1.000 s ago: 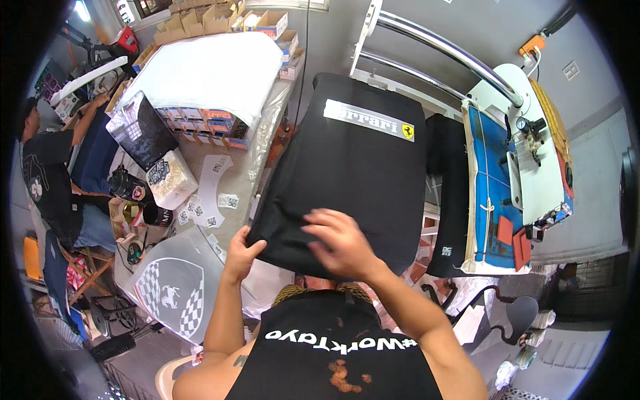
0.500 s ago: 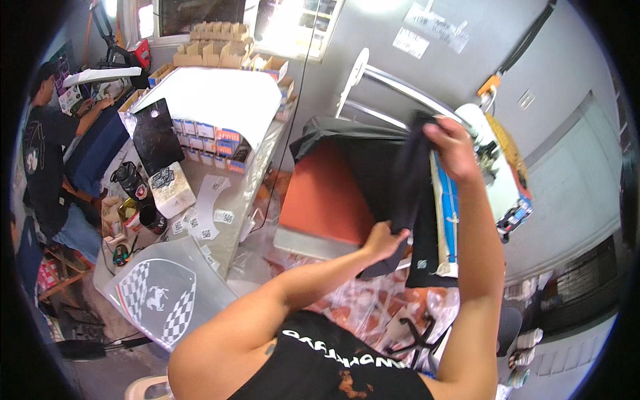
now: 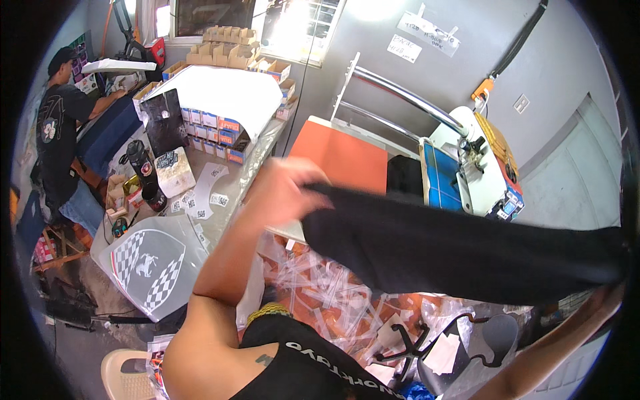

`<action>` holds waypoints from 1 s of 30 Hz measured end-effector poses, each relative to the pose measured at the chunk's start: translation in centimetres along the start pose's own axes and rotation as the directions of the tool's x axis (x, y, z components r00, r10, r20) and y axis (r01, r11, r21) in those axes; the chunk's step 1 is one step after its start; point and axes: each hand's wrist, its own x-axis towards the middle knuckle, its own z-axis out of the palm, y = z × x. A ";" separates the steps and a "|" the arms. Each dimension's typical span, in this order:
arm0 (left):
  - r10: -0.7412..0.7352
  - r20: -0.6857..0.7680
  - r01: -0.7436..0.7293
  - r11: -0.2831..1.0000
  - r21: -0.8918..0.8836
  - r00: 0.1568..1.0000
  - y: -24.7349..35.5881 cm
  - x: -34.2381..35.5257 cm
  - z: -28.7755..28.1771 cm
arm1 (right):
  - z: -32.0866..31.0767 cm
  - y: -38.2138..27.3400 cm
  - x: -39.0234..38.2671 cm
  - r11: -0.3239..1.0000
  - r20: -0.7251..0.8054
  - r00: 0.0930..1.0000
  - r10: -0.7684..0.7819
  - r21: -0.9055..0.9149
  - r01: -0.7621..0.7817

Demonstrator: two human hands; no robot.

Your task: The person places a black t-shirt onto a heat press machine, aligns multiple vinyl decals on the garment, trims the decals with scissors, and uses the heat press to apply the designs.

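Observation:
A long piece of black cloth (image 3: 460, 250) is stretched in the air across the front of the workbench, sloping down to the right. My left hand (image 3: 290, 190), slightly blurred, pinches its left end. At the far right my right hand (image 3: 610, 300) grips the other end, with its fingers partly lost in the dark rim of the picture. Behind the cloth is a flat orange pad (image 3: 347, 153). Another black fabric piece (image 3: 404, 177) lies between this pad and a blue panel (image 3: 441, 175).
A white press-like machine (image 3: 490, 167) with metal rails stands beyond the pad. On the left, a table (image 3: 240, 200) bears stacked boxes, a black bottle (image 3: 141, 163) and a printed plastic sheet (image 3: 150, 263). Clear strips litter the floor near a chair base (image 3: 403, 343). Another person (image 3: 63, 133) works far left.
The black cloth has come off the orange pad and is spread wide. My left hand moved left and up, my right hand far right and down. My view shifted slightly.

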 end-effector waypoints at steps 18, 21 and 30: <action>-0.204 -0.426 0.033 0.926 -0.376 0.881 -10.2 -4.3 -10.0 | -5.8 26.9 -33.2 0.502 0.595 0.383 0.707 -0.041 -0.864; -0.233 -0.412 -0.085 0.777 -0.624 0.881 -10.4 -3.6 -11.2 | -3.2 27.0 -31.7 0.650 0.722 0.483 0.495 0.061 -0.758; -0.184 -0.550 0.422 0.838 0.345 0.815 -30.6 18.1 -9.3 | 21.4 44.9 -28.4 0.749 0.463 0.633 0.620 -0.590 -0.302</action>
